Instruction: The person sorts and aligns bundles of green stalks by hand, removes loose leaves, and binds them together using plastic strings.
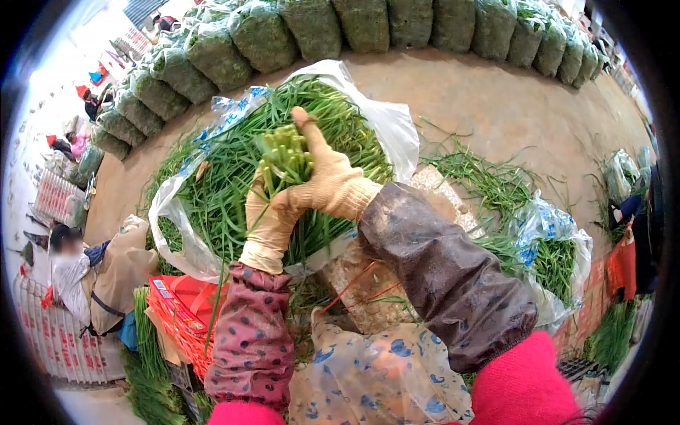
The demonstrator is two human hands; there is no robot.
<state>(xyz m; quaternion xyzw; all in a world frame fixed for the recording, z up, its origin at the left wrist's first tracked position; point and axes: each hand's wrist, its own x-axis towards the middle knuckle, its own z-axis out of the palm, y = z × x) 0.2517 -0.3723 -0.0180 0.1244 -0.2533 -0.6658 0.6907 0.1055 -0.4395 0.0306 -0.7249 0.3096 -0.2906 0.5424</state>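
A bundle of green stalks (287,152), its cut ends facing up, is gripped between my two gloved hands. My left hand (268,212) is wrapped round the bundle's lower side, its fingers partly hidden. On the right side, my right hand (327,173) closes round the stalks, its thumb raised along them. Below and around both hands lies a large heap of long green leaves (219,191) in an open clear plastic bag (389,127) with blue print.
Full bags of greens (262,39) stand in a curved row at the back. At the right are loose greens (482,177) and another open bag (584,262). A red package (188,304) lies at the lower left. A person (78,273) is at the left.
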